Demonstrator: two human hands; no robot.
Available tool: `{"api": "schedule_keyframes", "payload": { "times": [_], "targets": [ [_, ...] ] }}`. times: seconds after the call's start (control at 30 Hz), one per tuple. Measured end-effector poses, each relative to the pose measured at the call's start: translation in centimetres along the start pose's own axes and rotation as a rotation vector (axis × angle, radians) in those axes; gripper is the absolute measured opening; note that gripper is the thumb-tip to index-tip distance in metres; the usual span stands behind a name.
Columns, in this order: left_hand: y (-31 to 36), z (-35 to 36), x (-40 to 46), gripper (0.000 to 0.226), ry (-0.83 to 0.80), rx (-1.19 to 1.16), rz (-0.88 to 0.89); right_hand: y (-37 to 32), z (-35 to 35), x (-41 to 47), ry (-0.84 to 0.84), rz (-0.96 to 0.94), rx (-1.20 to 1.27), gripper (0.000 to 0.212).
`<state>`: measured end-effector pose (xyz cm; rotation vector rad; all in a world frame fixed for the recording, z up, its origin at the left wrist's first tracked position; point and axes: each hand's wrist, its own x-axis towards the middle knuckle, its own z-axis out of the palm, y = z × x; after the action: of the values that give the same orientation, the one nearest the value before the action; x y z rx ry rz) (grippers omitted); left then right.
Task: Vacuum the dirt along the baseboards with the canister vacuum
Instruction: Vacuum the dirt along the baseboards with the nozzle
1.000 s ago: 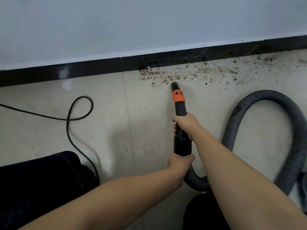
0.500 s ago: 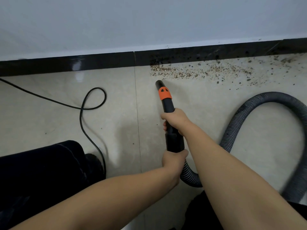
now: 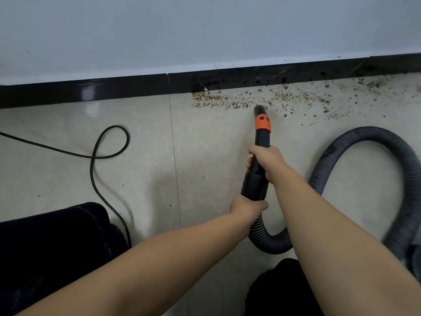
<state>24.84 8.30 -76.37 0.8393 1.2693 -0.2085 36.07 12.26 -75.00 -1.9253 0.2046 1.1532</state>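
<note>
A black vacuum nozzle point(image 3: 260, 137) with an orange band points at the wall, its tip at the near edge of a strip of brown dirt point(image 3: 262, 100). The dirt lies on the pale floor along the black baseboard point(image 3: 127, 87) and runs off to the right. My right hand point(image 3: 266, 159) grips the nozzle's middle. My left hand point(image 3: 247, 206) holds its lower end, where the ribbed grey hose point(image 3: 373, 135) joins. The hose loops away to the right; the canister is not in view.
A black power cord point(image 3: 98, 156) forms a loop on the floor at the left. My dark-clothed knees sit at the bottom left point(image 3: 52, 245) and bottom centre point(image 3: 280, 288). A tile seam point(image 3: 174, 156) runs from the baseboard toward me.
The nozzle tip has swung right and forward, from short of the dirt's left end to the strip's near edge. Both hands kept their grip.
</note>
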Motion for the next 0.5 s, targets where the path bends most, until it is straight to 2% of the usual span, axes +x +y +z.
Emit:
{"api": "schedule_keyframes", "payload": {
  "times": [0.23, 0.5],
  "targets": [
    [0.1, -0.4, 0.5, 0.023, 0.035, -0.069, -0.019, -0.6, 1.4, 0.1, -0.076, -0.014, -0.098, 0.012],
    [-1.4, -1.8, -0.6, 0.036, 0.118, -0.184, -0.027, 0.3, 4.4, -1.2, -0.182, -0.046, -0.226, 0.009]
  ]
}}
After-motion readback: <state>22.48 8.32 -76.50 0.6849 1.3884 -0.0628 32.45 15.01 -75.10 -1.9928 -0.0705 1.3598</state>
